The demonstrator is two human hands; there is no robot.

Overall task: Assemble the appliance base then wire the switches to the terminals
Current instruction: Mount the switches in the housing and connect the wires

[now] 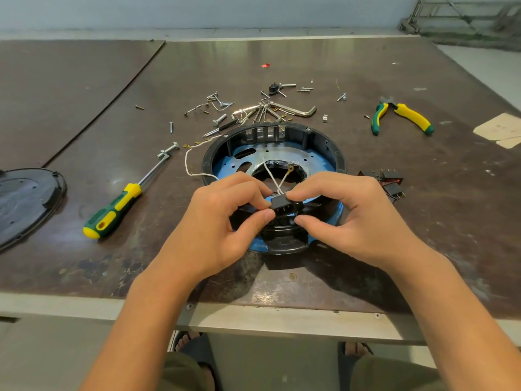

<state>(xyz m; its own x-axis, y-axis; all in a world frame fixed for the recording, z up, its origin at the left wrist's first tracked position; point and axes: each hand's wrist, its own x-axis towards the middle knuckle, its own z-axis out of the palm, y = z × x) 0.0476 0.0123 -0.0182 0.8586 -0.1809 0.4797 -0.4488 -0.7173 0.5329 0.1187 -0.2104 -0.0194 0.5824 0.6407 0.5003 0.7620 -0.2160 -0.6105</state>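
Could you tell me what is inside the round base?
A blue plate with slots, and white wires. The left hand, right hand and black connector hide the base's near part.

Pale blue wall [197, 9] behind scuffed brown worktable [366, 60], metal frame [462, 15] far right.

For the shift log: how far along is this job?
Done: the blue plate sits inside the base ring. In hand: left hand and right hand pinch a switch with white wires at it. Still to do: other switches lie aside on the table, the cover is off, screws lie loose.
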